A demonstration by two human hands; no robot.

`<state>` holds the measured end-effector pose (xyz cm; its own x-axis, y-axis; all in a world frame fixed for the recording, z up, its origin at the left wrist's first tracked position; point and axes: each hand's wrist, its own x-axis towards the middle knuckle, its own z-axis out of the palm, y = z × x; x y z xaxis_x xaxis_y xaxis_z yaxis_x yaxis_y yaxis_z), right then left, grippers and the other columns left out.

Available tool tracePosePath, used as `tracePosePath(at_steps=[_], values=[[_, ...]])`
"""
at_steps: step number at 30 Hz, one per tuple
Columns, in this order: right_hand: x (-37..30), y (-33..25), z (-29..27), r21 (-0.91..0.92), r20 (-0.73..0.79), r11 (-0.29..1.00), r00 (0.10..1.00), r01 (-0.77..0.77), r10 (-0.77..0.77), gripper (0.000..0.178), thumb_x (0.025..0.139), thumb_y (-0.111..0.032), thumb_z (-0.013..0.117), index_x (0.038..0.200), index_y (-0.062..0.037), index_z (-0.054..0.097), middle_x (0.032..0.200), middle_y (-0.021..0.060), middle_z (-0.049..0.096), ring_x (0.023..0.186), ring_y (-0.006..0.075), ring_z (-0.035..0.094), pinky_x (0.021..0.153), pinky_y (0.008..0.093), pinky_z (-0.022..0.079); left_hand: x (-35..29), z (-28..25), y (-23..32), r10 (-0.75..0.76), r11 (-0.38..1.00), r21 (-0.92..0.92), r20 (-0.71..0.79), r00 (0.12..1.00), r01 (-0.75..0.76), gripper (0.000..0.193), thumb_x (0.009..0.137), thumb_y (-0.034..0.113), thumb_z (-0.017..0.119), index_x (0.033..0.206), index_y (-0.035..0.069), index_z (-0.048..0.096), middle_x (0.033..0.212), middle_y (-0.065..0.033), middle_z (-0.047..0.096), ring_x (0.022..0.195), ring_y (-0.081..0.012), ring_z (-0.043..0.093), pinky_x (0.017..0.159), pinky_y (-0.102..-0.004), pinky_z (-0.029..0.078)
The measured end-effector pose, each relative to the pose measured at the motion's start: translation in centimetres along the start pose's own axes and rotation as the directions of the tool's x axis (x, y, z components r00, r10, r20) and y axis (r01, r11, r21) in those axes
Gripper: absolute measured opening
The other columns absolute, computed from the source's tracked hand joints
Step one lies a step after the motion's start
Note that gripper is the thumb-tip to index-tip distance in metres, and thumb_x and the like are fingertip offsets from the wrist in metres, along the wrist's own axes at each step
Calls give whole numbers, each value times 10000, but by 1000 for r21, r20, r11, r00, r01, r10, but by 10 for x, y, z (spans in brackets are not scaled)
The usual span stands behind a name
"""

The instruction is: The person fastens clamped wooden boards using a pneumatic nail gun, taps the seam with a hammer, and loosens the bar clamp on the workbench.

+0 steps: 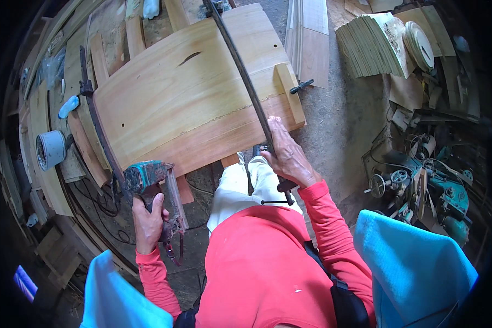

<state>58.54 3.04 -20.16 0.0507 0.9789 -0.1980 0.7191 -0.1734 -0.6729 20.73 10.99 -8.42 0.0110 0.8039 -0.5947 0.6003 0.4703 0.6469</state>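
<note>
A large light wooden panel (186, 93) with a dark slit and a faint lengthwise seam lies across the bench before me. My left hand (149, 221) grips the handle of a teal nail gun (147, 174), at the panel's near left corner. Its long, dusty magazine faces right. My right hand (288, 156) lies with fingers stretched along the panel's near right edge, against the dark bar of a long clamp (246, 82). The clamp's screw handle (279, 202) hangs below that hand. Another bar clamp (101, 128) runs along the panel's left end.
A small wood block (290, 95) sits on the panel's right end beside a black clamp handle (302, 86). Stacked thin sheets (369, 46) stand far right, above green machinery (448, 197). At left are a white bucket (50, 149), a plastic bottle (68, 106) and loose cables (101, 205).
</note>
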Motion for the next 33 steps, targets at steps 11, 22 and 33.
tracePosePath(at_steps=[11, 22, 33], values=[[2, 0, -5, 18, 66, 1000, 998, -15, 13, 905, 912, -152, 798, 1595, 140, 283, 1644, 370, 357, 1589, 481, 296, 1323, 483, 278, 4, 16, 8, -18, 999, 26, -12, 1000, 18, 222, 1075, 170, 689, 1175, -4, 597, 881, -38, 658, 606, -105, 632, 507, -280, 528], [-2, 11, -4, 62, 38, 998, 999, 4, -6, 902, 930, -179, 796, 1625, 80, 283, 1652, 352, 354, 1584, 472, 307, 1309, 485, 306, 32, 64, 97, 179, 983, -11, 220, 959, -181, 233, 1083, 146, 647, 1255, 7, 573, 858, -48, 648, 641, -130, 642, 561, -314, 530], [-20, 22, -9, 29, 31, 997, 997, -68, 67, 990, 985, -482, 738, 1606, 138, 279, 1643, 386, 345, 1599, 476, 275, 1316, 494, 272, 99, 131, 141, 357, 890, 140, 379, 854, -434, 319, 1014, 188, 676, 1249, -22, 626, 941, -202, 726, 718, -313, 707, 701, -447, 555]])
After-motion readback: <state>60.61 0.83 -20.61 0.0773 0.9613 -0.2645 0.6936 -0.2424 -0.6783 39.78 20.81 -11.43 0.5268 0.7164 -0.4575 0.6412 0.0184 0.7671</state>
